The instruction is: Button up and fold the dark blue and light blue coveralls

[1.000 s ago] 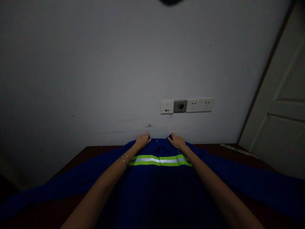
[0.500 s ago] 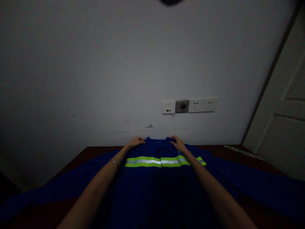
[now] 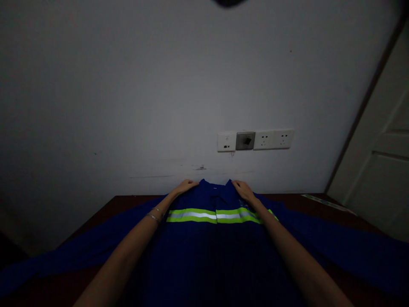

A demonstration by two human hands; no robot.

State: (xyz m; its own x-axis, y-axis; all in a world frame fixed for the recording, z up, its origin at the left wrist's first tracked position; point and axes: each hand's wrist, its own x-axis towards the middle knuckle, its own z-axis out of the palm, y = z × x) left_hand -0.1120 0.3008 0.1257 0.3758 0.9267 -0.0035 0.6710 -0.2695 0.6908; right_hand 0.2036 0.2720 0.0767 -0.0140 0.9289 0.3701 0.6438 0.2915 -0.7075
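A blue work jacket [image 3: 191, 243] lies spread face up, its sleeves stretched out to both sides. A yellow-green and silver reflective band [image 3: 191, 216] crosses its chest. The collar [image 3: 214, 186] stands up at the far end, near the wall. My left hand [image 3: 186, 186] is closed on the collar's left side, fingertips at its edge. On the opposite side, my right hand [image 3: 243, 190] grips the collar's right point. My forearms pass over the jacket's front, and its lower part fades into shadow.
The dark red tabletop [image 3: 110, 209] reaches the grey-white wall [image 3: 172, 106] behind it. Sockets and switches [image 3: 254, 140] sit low on that wall. A flat printed strip [image 3: 329, 204] lies at the table's back right, beside a panelled door [image 3: 380, 183].
My right hand has shifted slightly right, and the right collar point it was folding over now stands up. My left hand has moved slightly right and up along the collar.
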